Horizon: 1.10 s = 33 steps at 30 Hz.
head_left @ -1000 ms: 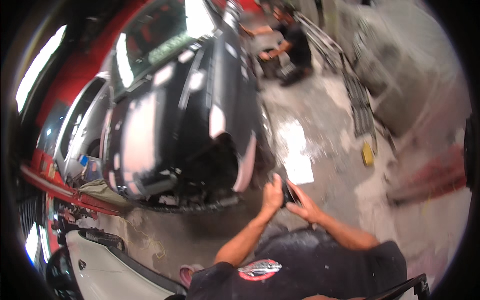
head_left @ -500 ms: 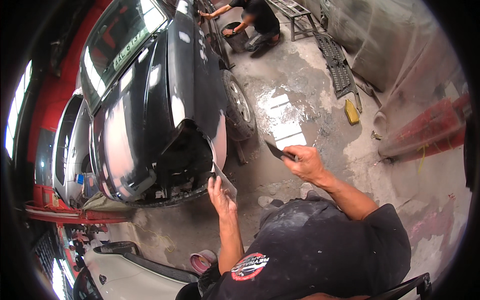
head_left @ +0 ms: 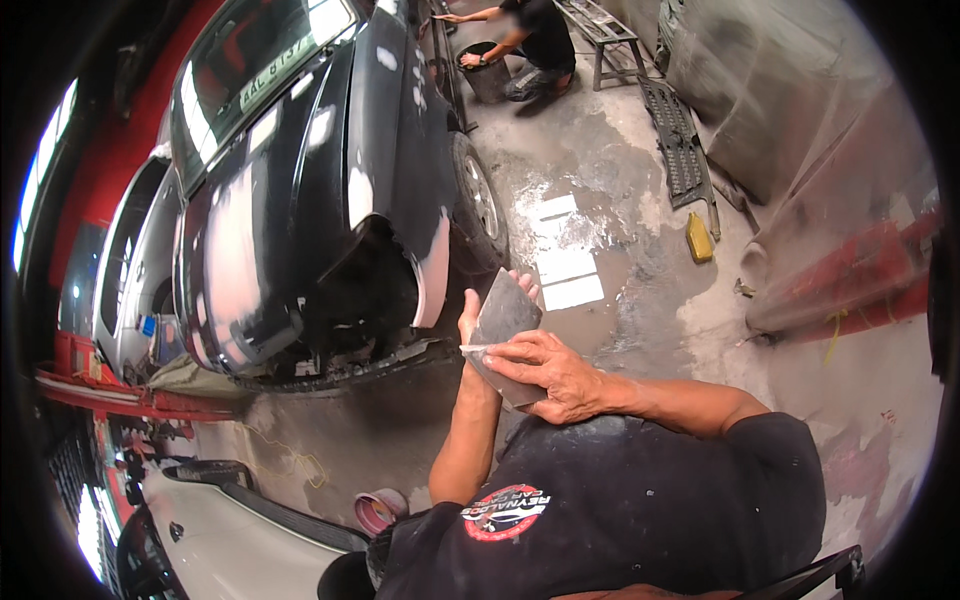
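In front of my chest both hands meet at a grey sheet of sandpaper (head_left: pixel 505 312), which has a pointed upper corner. My left hand (head_left: pixel 469 318) supports it from behind, thumb at one edge and fingertips showing past the other. Across its lower part, my right hand (head_left: pixel 565 375) presses with bent fingers along what looks like a fold. The dark flat pad seen earlier in the right hand cannot be made out now. Just ahead stands a black car (head_left: pixel 325 175) with pale filler patches and an open gap at its front corner, near the wheel (head_left: pixel 480 200).
A crouching person (head_left: pixel 540 45) has a hand at a black bucket (head_left: pixel 485 75). A yellow bottle (head_left: pixel 699 238) and a dark perforated panel (head_left: pixel 675 145) lie to the right. Behind on the left are a pink-rimmed bucket (head_left: pixel 378 510) and a pale car (head_left: pixel 235 535). The floor has wet patches.
My hands were apart, the left with the sheet near the car's front corner and the right with a dark flat pad. They have come together, the right now on the sheet.
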### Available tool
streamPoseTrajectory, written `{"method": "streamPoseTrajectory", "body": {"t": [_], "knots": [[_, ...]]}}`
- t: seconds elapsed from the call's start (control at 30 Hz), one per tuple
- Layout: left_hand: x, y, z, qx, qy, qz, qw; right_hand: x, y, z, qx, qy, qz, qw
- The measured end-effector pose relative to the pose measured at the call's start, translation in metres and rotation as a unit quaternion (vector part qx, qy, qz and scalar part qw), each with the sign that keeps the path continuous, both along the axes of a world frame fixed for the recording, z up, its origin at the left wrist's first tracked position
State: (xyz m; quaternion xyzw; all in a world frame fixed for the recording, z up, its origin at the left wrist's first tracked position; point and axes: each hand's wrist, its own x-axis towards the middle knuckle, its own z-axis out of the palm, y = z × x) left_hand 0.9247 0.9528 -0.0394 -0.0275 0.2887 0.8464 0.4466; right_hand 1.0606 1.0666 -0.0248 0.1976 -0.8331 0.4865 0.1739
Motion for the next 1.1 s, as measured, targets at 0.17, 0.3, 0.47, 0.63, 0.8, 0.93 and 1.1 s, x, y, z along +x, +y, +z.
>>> {"method": "streamPoseTrajectory", "body": {"t": [0.17, 0.3, 0.47, 0.63, 0.8, 0.93, 1.1], "knots": [[0.019, 0.013, -0.005, 0.087, 0.077, 0.001, 0.993, -0.013, -0.013, -0.009, -0.096, 0.003, -0.141, 0.985], [0.022, 0.027, -0.004, 0.003, 0.132, -0.008, 0.991, -0.025, -0.022, -0.017, -0.112, 0.010, -0.270, 0.956], [0.031, 0.025, -0.023, -0.117, 0.155, 0.003, 0.981, -0.040, -0.006, -0.044, -0.168, -0.065, -0.363, 0.914], [0.019, 0.003, -0.049, -0.285, 0.226, 0.052, 0.930, -0.057, 0.033, -0.060, -0.275, -0.255, -0.353, 0.857], [-0.020, -0.017, -0.069, -0.147, 0.086, 0.107, 0.980, -0.042, 0.032, -0.043, -0.291, -0.256, -0.220, 0.895], [-0.011, 0.004, -0.081, -0.100, 0.211, 0.071, 0.970, -0.040, -0.001, -0.030, -0.095, -0.061, -0.164, 0.980], [0.004, 0.031, -0.044, -0.122, 0.190, 0.085, 0.970, -0.039, 0.003, -0.019, -0.158, -0.078, -0.221, 0.959]]}}
